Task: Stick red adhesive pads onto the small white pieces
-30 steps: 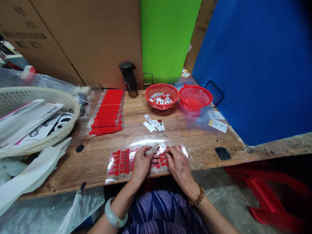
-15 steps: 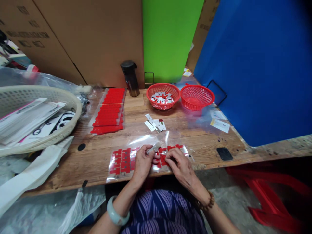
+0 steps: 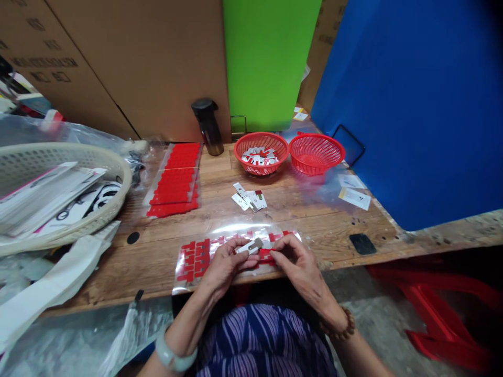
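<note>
My left hand [image 3: 228, 262] pinches a small white and grey card piece [image 3: 249, 246] with a dark slot-like mark, above a clear plastic sheet [image 3: 181, 287]. Rows of red T-shaped stickers [image 3: 195, 259] cover that sheet. In the fingertips of my right hand [image 3: 301, 267] is a red sticker [image 3: 266, 253], its left end close to the card piece; whether they touch I cannot tell. Just beyond the sheet lies a small pile of white cards [image 3: 249, 198]. A red basket [image 3: 261, 137] behind it holds many white and red pieces.
Another red basket [image 3: 316, 152] stands at the back right, beside loose labels [image 3: 354, 199]. Stacked red sticker sheets [image 3: 175, 180] and a dark bottle [image 3: 209, 128] are at the back left. A large cream basket [image 3: 126, 180] of printed cards stands far left; a blue panel [image 3: 412, 115] borders the right.
The red sticker has come up off the sheet in my right hand. My left hand has turned the card piece so its face shows, and both hands are closer to it.
</note>
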`<state>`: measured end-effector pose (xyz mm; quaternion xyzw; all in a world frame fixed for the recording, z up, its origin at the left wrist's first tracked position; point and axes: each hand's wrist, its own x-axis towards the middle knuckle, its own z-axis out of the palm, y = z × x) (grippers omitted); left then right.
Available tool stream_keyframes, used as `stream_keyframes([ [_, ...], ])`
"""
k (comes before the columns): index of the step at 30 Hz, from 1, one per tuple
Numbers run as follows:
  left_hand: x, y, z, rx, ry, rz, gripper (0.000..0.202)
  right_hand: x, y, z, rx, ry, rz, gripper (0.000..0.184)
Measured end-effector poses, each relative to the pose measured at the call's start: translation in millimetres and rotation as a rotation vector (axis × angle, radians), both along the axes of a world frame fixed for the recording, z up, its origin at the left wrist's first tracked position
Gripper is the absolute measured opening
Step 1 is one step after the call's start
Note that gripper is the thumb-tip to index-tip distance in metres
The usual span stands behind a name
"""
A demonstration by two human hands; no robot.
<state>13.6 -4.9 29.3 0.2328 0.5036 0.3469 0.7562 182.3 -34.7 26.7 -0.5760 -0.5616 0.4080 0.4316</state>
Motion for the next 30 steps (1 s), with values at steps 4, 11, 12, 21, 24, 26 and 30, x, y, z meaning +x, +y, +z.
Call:
stream_keyframes([
  [4,-5,-9,11.3,-0.058,-0.026,-0.048,0.027,-2,1,4.0,0.011,-0.011,0.06,0.006],
  [11,-8,-15,15.4,-0.057,-0.031,-0.104,0.033,-8,-1,9.1,0.003,-0.064,0.153,0.009],
  [12,-8,-15,15.3,-0.055,-0.026,-0.105,0.033,-8,-1,8.9,0.008,-0.069,0.158,0.009],
  [21,-8,-16,17.0,-0.067,-0.029,-0.108,0.037,-9,-2,4.2,0.019,-0.077,0.173,0.009],
  [24,-8,-16,17.4,-0.073,-0.031,-0.111,0.036,-10,-3,4.0,0.014,-0.068,0.174,0.009],
  [26,-8,-16,17.4,-0.072,-0.028,-0.109,0.035,-10,-3,3.3,0.015,-0.065,0.177,0.009],
  [30,-7,-17,17.1,-0.071,-0.018,-0.105,0.035,-10,-3,2.3,0.026,-0.082,0.172,0.009],
])
